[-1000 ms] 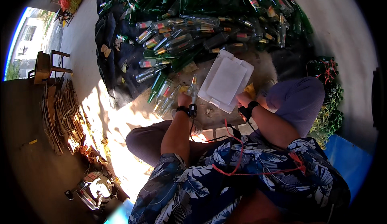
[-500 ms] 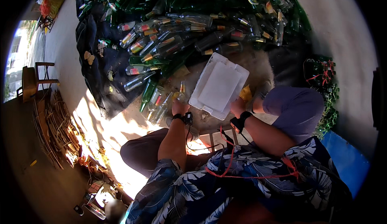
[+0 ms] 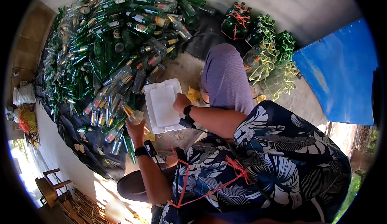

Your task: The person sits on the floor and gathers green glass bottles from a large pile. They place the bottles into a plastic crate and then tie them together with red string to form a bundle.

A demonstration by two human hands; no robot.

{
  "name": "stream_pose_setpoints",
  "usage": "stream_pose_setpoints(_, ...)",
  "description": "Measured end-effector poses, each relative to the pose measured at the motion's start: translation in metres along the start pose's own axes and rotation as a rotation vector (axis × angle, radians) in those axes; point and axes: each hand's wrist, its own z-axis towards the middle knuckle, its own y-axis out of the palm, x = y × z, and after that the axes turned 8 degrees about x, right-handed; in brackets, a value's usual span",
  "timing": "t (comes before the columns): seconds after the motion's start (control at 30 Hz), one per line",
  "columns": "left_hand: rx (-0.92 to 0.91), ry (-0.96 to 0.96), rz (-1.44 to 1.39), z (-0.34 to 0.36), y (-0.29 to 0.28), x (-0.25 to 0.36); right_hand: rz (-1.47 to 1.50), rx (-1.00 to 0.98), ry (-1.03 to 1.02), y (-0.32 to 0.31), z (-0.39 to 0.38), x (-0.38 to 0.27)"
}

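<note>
My left hand is closed around a clear glass bottle with a gold-labelled neck, just left of a white box. The box looks like a shallow lidded container and lies tilted on the ground between my hands. At its right edge, my right hand has its fingers curled onto the rim; the fingertips are partly hidden. Several green and clear bottles lie beside my left hand, at the near edge of a big heap of bottles.
Bundles of bottles tied with red string and yellow-green string stand at the far right. Past them leans a blue panel. Black sheeting lies under the heap. A wooden chair and sticks are at lower left.
The view has swung to the right, so the tied bundles and the blue panel show more fully. My left hand has raised the clear bottle to the box's left side; my right hand stays on the box.
</note>
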Motion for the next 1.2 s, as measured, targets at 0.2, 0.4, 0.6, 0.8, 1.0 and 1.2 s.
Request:
stream_pose_setpoints(0.2, -0.094, 0.328, 0.008, -0.021, -0.025, 0.075, 0.592, -0.456, -0.497, -0.077, -0.043, -0.124)
stream_pose_setpoints(0.4, -0.204, 0.542, 0.065, -0.03, -0.027, 0.111, 0.3, -0.175, -0.58, -0.127, -0.066, -0.142)
stream_pose_setpoints(0.6, -0.484, 0.442, 0.356, -0.011, -0.056, 0.136, 0.186, -0.15, -0.747, -0.13, -0.069, -0.135)
stream_pose_setpoints(0.8, -0.334, 0.554, 0.183, 0.056, -0.111, 0.135, 0.06, -0.234, -0.714, -0.108, -0.059, -0.142)
stream_pose_setpoints(1.0, -0.108, 0.433, 0.253, 0.083, -0.14, 0.083, -0.022, -0.345, -0.756, -0.11, -0.073, -0.133)
stream_pose_setpoints(1.2, -0.044, 0.468, 0.086, 0.096, -0.155, 0.063, -0.078, -0.448, -0.606, -0.094, -0.091, -0.12)
